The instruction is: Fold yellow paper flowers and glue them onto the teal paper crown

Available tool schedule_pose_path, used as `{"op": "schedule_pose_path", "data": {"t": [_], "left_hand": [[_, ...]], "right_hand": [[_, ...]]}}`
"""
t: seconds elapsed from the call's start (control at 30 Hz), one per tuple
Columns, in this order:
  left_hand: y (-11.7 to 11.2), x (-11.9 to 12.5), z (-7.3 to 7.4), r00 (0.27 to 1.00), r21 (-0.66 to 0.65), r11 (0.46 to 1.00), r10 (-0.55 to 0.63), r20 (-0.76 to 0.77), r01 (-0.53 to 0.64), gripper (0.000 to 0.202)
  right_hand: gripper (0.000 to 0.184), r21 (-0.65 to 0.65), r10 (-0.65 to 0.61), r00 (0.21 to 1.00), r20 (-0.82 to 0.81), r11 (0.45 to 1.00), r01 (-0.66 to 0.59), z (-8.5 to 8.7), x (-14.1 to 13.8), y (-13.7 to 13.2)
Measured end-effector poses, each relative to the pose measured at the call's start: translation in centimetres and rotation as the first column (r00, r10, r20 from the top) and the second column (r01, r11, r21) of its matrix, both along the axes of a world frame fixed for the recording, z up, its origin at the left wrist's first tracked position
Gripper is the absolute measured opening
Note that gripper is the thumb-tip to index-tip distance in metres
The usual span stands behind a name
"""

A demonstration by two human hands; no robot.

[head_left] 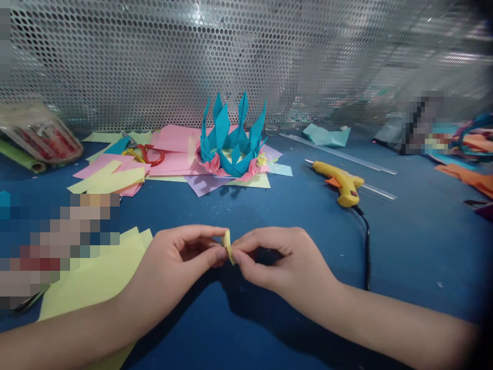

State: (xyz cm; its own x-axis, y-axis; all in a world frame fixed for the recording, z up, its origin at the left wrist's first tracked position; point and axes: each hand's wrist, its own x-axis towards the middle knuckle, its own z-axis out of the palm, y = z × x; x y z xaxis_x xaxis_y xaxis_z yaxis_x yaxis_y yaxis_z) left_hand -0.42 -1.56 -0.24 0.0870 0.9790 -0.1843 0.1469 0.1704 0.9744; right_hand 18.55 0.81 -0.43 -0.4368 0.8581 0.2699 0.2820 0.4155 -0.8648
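Between my two hands is a small folded piece of yellow paper [228, 245], held up above the blue table. My left hand [188, 257] pinches it from the left with thumb and fingers. From the other side, my right hand [275, 257] grips it the same way, near its lower end. The fingertips hide part of its folds. Farther back stands a blue folded-paper crown shape [231, 139] with upright points and pink paper pieces [215, 163] around its base.
A yellow hot glue gun [339, 182] lies at right, its black cord [366, 246] running forward. Clear glue sticks [339, 152] lie behind it. Red-handled scissors [150, 155] rest on pink and yellow papers [111, 174]. Yellow sheets [96, 272] lie left. A jar [42, 133] stands back left.
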Motion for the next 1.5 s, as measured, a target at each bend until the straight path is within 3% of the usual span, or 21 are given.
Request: {"op": "schedule_pose_path", "data": {"t": [0.2,0.37,0.5,0.77,0.9,1.0,1.1,1.2,1.27,1.33,1.5], "left_hand": [[0.1,0.0,0.2,0.999,0.005,0.999,-0.047,0.001,0.047,0.016],[0.2,0.0,0.3,0.988,0.053,0.990,-0.129,-0.086,0.134,0.014],[0.1,-0.1,0.3,0.978,0.042,0.988,-0.143,-0.148,0.151,0.014],[0.3,-0.1,0.0,0.981,0.023,0.989,-0.143,-0.129,0.147,0.013],[0.3,-0.2,-0.1,0.986,0.015,0.990,-0.137,-0.091,0.139,0.014],[0.3,-0.1,0.0,0.986,0.001,0.989,-0.147,-0.082,0.148,0.014],[0.3,0.0,0.3,0.986,-0.004,0.990,-0.143,-0.088,0.143,0.014],[0.2,0.1,0.5,0.989,-0.006,0.992,-0.126,-0.083,0.126,0.015],[0.1,0.0,0.6,0.989,-0.005,0.991,-0.132,-0.072,0.132,0.015],[0.2,0.0,0.6,0.987,0.009,0.988,-0.151,-0.050,0.152,0.013],[0.3,-0.1,0.6,0.986,0.045,0.985,-0.162,-0.035,0.164,0.015]], "right_hand": [[0.016,-0.025,-0.012,1.000,0.012,1.000,0.013,0.0,0.0,-0.1],[0.015,0.164,0.000,0.997,0.072,0.986,-0.012,-0.3,0.1,-0.1],[0.016,0.340,-0.002,0.991,0.133,0.939,-0.044,-0.9,0.0,0.0],[0.019,0.551,-0.009,0.978,0.206,0.828,-0.108,-1.1,-0.1,-0.7],[0.028,0.618,-0.013,0.961,0.275,0.768,-0.167,-1.2,0.1,-0.8],[0.027,0.616,0.003,0.963,0.268,0.769,-0.174,-1.2,0.2,-0.8],[0.019,0.447,0.039,0.984,0.174,0.887,-0.114,-0.9,0.2,-0.6],[0.015,0.070,0.042,0.996,0.075,0.996,-0.048,-0.3,0.2,-0.4],[0.015,-0.173,0.040,0.999,-0.003,0.984,-0.039,0.1,0.1,-0.2],[0.017,-0.342,0.037,0.996,-0.082,0.937,-0.063,0.2,0.1,0.0],[0.021,-0.542,0.008,0.990,-0.139,0.836,-0.083,0.4,0.1,0.3]]}}
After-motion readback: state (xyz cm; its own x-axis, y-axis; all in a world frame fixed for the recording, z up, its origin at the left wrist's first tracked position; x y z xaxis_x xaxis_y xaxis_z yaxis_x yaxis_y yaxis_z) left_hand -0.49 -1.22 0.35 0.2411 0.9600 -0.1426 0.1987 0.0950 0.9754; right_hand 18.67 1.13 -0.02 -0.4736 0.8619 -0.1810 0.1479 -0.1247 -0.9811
